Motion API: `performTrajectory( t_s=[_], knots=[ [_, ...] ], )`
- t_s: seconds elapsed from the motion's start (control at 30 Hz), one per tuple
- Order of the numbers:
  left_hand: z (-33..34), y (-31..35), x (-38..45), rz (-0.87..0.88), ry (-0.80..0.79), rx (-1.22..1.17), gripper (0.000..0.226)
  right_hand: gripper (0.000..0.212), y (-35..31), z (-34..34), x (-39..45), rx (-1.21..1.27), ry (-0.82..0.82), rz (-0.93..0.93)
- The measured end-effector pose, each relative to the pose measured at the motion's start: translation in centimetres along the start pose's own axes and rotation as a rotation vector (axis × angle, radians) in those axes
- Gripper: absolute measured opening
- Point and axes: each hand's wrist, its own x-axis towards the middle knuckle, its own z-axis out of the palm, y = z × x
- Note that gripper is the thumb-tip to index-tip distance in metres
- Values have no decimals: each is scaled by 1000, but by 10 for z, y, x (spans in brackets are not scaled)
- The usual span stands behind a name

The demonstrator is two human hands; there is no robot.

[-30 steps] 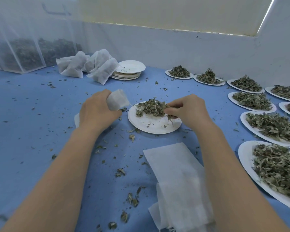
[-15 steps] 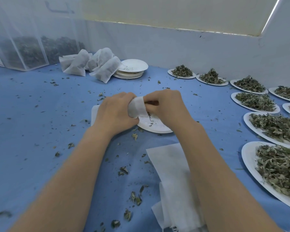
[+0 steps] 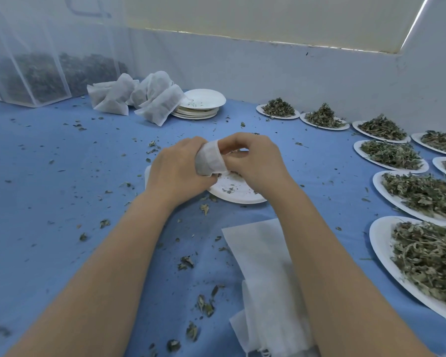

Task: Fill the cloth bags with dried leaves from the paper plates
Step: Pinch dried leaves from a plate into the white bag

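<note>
Centrally in the head view, a small white cloth bag (image 3: 209, 159) is gripped between both hands above a nearly emptied paper plate (image 3: 238, 193). The left hand (image 3: 177, 170) is closed around the bag's lower part, while the right hand (image 3: 252, 161) is curled at the bag's mouth, its fingers (image 3: 232, 145) pinched on the rim; whether leaves are held in them cannot be told. Only a few crumbs are left on the plate beneath.

Along the right edge of the frame, plates heaped with dried leaves (image 3: 422, 191) are lined up, curving toward the upper right. At the lower centre, a stack of flat empty bags (image 3: 263, 279) is laid on the blue table cover (image 3: 49, 202), partly hidden by the right forearm. In the upper left, filled bags (image 3: 150, 99) are piled just beside a stack of used plates (image 3: 201, 106), one bag leaning on that stack. Behind them, large mesh sacks (image 3: 36, 76) of dark leaves are stood against the wall. Loose leaf bits are scattered over the cover.
</note>
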Motion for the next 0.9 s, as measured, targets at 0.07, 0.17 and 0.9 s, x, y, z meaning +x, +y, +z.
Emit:
performTrajectory(
  t_s=[0.07, 0.17, 0.9],
  knots=[
    [1, 2, -1, 34, 49, -2, 41, 14, 0, 3, 1, -69, 30, -27],
    [5, 7, -2, 124, 105, 12, 35, 9, -4, 7, 1, -258, -29, -53],
    [-4, -6, 3, 49, 89, 165, 56, 16, -8, -4, 13, 199, 49, 73]
  ],
)
